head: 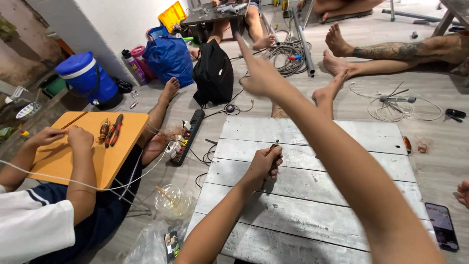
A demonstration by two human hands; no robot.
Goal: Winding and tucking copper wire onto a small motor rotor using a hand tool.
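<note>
One white plank table (pixel 312 195) lies near, with one phone (pixel 442 225) at its right and one orange board (pixel 97 146) to the left bearing one pair of red pliers (pixel 115 130). Farther off are one blue cooler (pixel 88 78), one black bag (pixel 213 73), one blue bag (pixel 168 56), one black power strip (pixel 188 136) and one plastic cup (pixel 171 200).

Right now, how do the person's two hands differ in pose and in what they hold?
The left hand rests low on the grey plank table, fist closed around a small brown-handled tool; the right hand is raised with its arm stretched forward, well above the table, with nothing visible in it. Both are bare.
</note>
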